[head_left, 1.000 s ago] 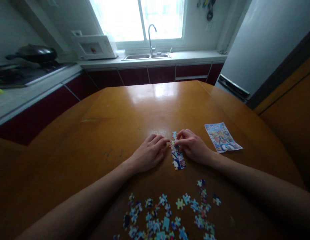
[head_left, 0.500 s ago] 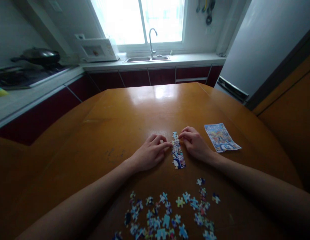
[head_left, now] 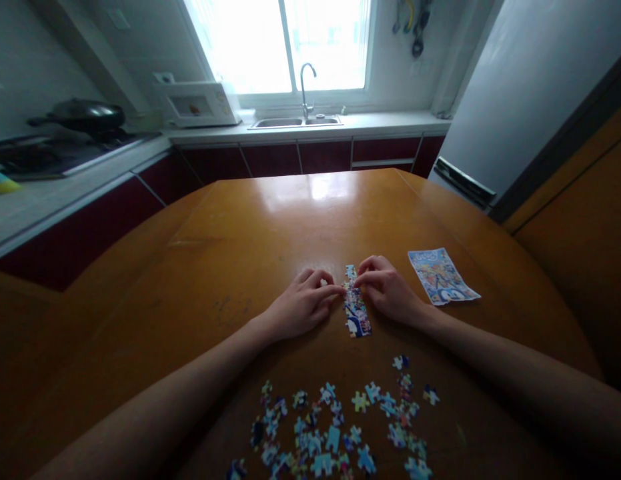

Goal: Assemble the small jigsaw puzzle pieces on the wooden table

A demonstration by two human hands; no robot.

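A narrow strip of joined puzzle pieces (head_left: 356, 313) lies on the wooden table (head_left: 250, 227) between my hands. My left hand (head_left: 301, 307) rests to its left, fingers curled, fingertips pressing the strip's upper left edge. My right hand (head_left: 387, 291) sits to the right, fingers pinched together at the strip's upper part. What the pinched fingers hold, if anything, is too small to make out. Several loose puzzle pieces (head_left: 335, 433) are scattered on the table close to me, between my forearms.
A printed picture sheet (head_left: 441, 275) lies on the table right of my right hand. Beyond the table are a counter with a sink and tap (head_left: 295, 120), a microwave (head_left: 196, 104), a pan on the stove (head_left: 85, 113) and a fridge (head_left: 520, 93) at the right.
My right hand drew back slightly from the strip, then returned to pinch at its upper part. My left hand barely moved. The view tilted a little.
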